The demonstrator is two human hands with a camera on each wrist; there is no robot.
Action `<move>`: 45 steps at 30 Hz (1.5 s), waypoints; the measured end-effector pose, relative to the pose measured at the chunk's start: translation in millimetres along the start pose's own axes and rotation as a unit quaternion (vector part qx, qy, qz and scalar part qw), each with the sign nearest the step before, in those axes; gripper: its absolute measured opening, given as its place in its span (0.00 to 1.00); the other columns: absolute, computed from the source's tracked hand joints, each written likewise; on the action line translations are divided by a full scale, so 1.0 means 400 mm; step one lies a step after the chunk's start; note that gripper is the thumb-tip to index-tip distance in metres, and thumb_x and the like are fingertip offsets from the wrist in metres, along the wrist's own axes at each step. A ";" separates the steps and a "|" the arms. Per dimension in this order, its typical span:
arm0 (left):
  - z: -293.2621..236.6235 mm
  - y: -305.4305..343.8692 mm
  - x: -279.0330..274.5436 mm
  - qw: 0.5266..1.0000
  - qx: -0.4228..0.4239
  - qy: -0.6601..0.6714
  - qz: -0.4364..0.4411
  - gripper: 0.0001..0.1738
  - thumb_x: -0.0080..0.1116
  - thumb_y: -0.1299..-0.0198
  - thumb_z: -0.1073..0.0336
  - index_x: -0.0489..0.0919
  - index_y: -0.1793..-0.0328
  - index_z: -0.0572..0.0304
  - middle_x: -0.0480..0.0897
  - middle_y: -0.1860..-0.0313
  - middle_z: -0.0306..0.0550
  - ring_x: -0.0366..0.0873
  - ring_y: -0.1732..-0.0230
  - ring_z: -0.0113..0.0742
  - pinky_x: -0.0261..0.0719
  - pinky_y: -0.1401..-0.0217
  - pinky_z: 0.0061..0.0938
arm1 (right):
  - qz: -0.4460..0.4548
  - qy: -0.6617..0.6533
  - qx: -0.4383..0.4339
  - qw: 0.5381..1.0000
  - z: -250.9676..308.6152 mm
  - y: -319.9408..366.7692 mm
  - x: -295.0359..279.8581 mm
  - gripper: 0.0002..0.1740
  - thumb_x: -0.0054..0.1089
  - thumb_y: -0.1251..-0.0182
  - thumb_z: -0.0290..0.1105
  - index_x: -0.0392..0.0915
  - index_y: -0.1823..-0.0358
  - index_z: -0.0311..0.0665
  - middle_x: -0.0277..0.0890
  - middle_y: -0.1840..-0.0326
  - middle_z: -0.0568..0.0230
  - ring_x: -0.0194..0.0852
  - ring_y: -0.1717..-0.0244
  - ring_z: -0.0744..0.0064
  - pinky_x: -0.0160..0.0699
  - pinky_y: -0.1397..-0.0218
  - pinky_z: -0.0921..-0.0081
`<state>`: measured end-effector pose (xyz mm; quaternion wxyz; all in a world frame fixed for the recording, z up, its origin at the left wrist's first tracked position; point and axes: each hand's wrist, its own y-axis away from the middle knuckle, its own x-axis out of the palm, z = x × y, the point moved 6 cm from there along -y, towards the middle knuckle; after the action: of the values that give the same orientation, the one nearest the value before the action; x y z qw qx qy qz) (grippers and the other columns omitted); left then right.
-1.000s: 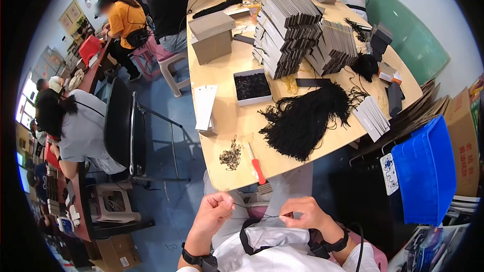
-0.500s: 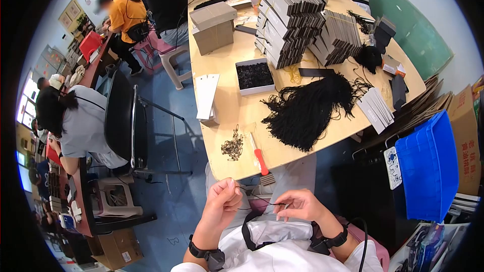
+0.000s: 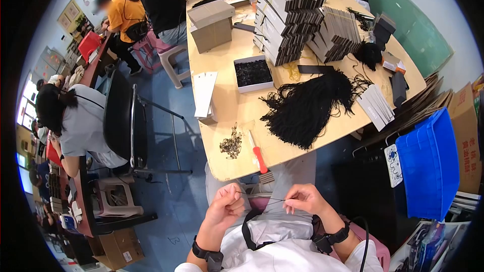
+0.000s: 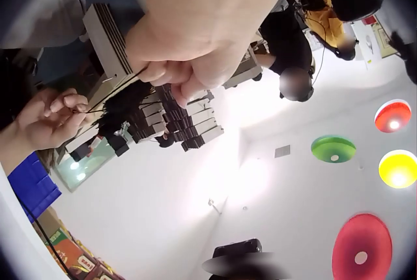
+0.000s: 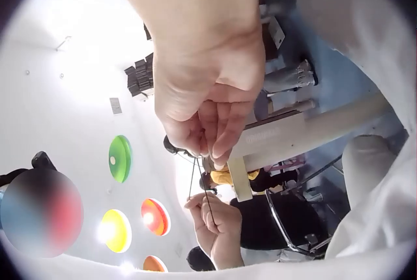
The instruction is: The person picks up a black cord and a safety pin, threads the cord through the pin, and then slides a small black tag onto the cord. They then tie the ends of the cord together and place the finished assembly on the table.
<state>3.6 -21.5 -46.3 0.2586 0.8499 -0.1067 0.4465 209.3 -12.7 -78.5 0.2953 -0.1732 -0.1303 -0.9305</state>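
Observation:
A thin black cord (image 3: 272,201) runs between the two hands above the lap, in front of the table edge. My left hand (image 3: 225,206) has its fingers curled round one end. My right hand (image 3: 304,199) pinches the other end between thumb and fingertips. In the right wrist view the cord (image 5: 206,192) shows as two strands spreading from the right hand (image 5: 212,117) to the left hand (image 5: 219,228). The left wrist view shows the cord (image 4: 117,88) stretched between the left hand (image 4: 186,65) and the right hand (image 4: 52,120).
On the table (image 3: 222,163) lie small metal pieces (image 3: 231,143), a red-handled tool (image 3: 259,160), a bundle of black cords (image 3: 312,111), a box of black pieces (image 3: 253,74) and stacked grey cards (image 3: 287,20). A blue bin (image 3: 431,163) stands at the right. Other people sit nearby.
Since a second ago the right hand has risen slightly and moved a little to the right. Its fingers were more spread half a second ago and are now closer together on the cord.

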 end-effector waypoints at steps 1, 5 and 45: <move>-0.003 -0.001 -0.009 1.000 0.021 0.002 -0.012 0.14 0.56 0.33 0.59 0.71 0.70 0.57 0.54 0.84 0.26 0.47 0.84 0.17 0.45 0.83 0.16 | 0.000 -0.002 -0.009 1.000 -0.002 0.000 0.002 0.02 0.58 0.35 0.22 0.77 0.65 0.29 0.79 0.68 0.61 0.80 0.70 0.75 0.79 0.70 0.81; 0.012 -0.016 -0.020 0.999 0.041 0.000 0.015 0.13 0.57 0.33 0.60 0.74 0.68 0.59 0.60 0.83 0.27 0.53 0.82 0.16 0.47 0.81 0.15 | -0.027 0.013 -0.015 0.999 -0.001 0.019 -0.009 0.02 0.58 0.36 0.22 0.76 0.65 0.29 0.79 0.68 0.60 0.80 0.70 0.75 0.79 0.70 0.81; 0.065 -0.034 0.077 0.679 0.341 -0.635 -0.137 0.06 0.65 0.51 0.78 0.79 0.67 0.64 0.79 0.70 0.47 0.77 0.64 0.41 0.73 0.59 0.28 | -0.189 0.050 0.079 0.978 -0.209 0.071 -0.185 0.04 0.62 0.36 0.26 0.79 0.66 0.31 0.79 0.73 0.66 0.76 0.75 0.80 0.73 0.73 0.82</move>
<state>45.3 -22.5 -37.9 -0.1206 0.9637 0.0321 -0.2360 262.3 -26.6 -180.1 0.1329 -0.0748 -0.2188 -0.9638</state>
